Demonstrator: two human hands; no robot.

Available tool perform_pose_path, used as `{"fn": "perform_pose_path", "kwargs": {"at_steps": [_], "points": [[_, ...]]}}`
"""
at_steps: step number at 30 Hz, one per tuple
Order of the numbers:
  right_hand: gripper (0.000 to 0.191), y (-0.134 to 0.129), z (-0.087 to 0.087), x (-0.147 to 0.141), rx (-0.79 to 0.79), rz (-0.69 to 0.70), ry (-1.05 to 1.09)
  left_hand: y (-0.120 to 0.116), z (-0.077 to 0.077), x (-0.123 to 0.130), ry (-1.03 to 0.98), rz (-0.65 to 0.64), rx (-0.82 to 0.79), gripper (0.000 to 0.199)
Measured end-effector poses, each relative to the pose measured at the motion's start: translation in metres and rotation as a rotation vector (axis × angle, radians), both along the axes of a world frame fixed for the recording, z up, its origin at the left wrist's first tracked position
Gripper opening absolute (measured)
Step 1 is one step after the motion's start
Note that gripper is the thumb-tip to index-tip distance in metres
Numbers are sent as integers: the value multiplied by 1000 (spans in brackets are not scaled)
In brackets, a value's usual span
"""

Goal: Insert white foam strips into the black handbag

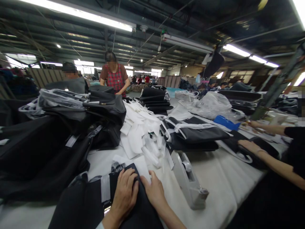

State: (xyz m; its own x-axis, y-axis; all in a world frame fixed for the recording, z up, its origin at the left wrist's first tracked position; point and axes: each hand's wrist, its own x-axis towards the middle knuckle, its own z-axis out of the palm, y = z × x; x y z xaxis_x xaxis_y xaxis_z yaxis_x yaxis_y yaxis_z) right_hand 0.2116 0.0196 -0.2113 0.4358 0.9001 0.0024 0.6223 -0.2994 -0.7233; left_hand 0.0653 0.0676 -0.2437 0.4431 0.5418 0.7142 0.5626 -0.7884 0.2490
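A black bag (78, 203) lies in front of me, with a buckle and a strip of pale wrapping on its strap. My left hand (126, 190) rests on the bag's upper face, fingers extended and lying over it near the far edge. At the bag's right edge, my right hand (153, 190) has the edge of a white sheet (141, 167) between thumb and fingers. This sheet runs past the bag's far corner, partly hidden by the bag and the hand. A grey tape dispenser (188, 181) stands to the right of my hands.
White sheets (135, 136) and crumpled clear plastic (153, 148) lie beyond the bag. Black bags (105, 108) are heaped left; another wrapped bag (195, 130) lies right. A co-worker's hand (250, 146) touches black material at right. A person in a checked apron (116, 81) stands across the table.
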Motion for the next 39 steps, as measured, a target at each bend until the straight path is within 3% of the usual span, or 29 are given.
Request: {"fn": "perform_pose_path", "kwargs": {"at_steps": [3, 6, 10, 14, 20, 29, 39], "points": [[28, -5, -1, -2, -55, 35, -168, 12, 4, 1, -4, 134, 18, 39], [29, -10, -1, -3, -66, 24, -245, 23, 20, 5, 138, 215, -119, 36], [31, -11, -4, -4, -45, -3, -238, 36, 46, 14, 400, 266, -383, 37], [31, -10, -8, -6, -37, -31, -245, 48, 56, 24, 446, 277, -427, 42], [33, -9, -16, -5, -6, -36, -286, 50, 40, 28, 399, 261, -412, 39], [33, -9, -12, -8, -66, 43, -408, 47, 3, 22, 93, 276, -342, 38], [54, -7, 1, -8, -230, 230, -536, 49, -7, 20, -206, 293, -298, 36]]}}
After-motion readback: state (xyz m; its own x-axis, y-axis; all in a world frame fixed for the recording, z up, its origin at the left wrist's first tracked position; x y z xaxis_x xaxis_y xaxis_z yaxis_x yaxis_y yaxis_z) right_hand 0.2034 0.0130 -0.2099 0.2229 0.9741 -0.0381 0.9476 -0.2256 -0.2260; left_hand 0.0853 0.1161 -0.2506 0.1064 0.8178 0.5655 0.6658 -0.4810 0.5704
